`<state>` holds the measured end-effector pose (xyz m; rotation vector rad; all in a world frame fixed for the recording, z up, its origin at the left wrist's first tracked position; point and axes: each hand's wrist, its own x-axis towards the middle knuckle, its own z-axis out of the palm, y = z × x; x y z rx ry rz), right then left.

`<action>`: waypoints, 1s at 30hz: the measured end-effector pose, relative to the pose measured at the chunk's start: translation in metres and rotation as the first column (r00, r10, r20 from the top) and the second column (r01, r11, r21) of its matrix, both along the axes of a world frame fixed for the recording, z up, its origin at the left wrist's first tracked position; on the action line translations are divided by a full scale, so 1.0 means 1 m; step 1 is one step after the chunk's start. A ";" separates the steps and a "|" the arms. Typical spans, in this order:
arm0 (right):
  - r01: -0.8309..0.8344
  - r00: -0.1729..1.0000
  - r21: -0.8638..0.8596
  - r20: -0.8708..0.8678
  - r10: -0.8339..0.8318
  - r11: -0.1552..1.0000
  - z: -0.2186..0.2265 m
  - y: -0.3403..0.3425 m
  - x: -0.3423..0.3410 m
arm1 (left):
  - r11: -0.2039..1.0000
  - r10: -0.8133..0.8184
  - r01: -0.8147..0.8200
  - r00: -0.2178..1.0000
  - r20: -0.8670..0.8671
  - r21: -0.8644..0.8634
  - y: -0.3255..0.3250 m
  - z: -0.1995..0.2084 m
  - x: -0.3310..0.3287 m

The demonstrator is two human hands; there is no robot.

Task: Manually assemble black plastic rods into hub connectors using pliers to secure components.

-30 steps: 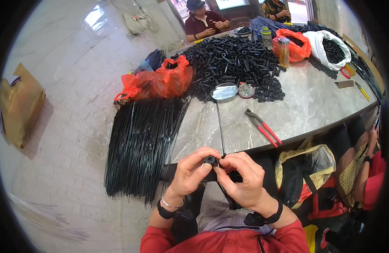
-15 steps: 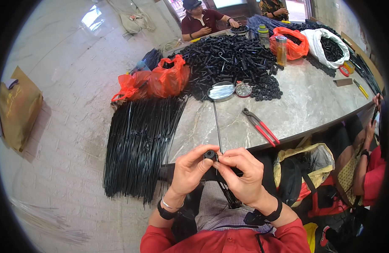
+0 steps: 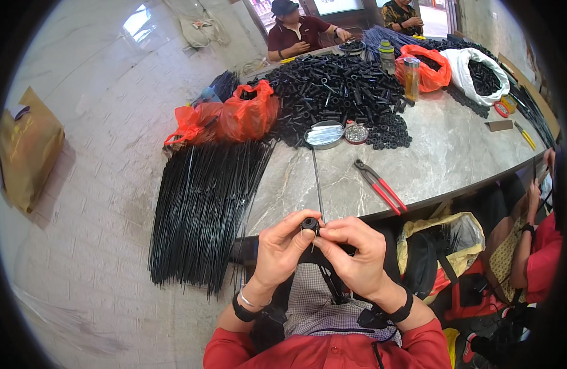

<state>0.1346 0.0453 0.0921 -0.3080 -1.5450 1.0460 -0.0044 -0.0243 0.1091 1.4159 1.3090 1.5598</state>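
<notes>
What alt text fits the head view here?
Seen from above, a person's left hand and right hand pinch a small black ring on a thin black rod at the edge of a grey table. Red-handled pliers, a heap of black parts and a bundle of rods lie nearby.

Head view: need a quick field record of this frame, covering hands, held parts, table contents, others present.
left hand: pinches small black ring part from the left
right hand: fingers on the same part, meeting the left hand
thin rod: runs from the part up over the table
table: grey stone top
pliers: red handles, lying untouched right of the rod
black parts pile: far side of table
metal dish: by the pile
rod bundle: overhangs left table edge
orange bags: left of pile
others: seated person across the table
</notes>
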 end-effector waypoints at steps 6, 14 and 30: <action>0.077 0.996 0.115 0.024 -0.080 0.990 -0.005 -0.001 -0.001 | 1.000 -0.014 0.014 0.999 0.051 0.004 0.001 0.000 0.001; 0.163 0.985 0.177 0.026 -0.170 0.971 -0.007 0.002 0.001 | 0.996 0.030 -0.039 0.994 -0.103 -0.083 -0.003 0.018 0.008; 0.169 0.985 0.274 -0.004 -0.175 0.947 -0.004 -0.002 -0.001 | 0.992 0.118 -0.118 0.993 0.002 -0.048 -0.009 0.013 0.020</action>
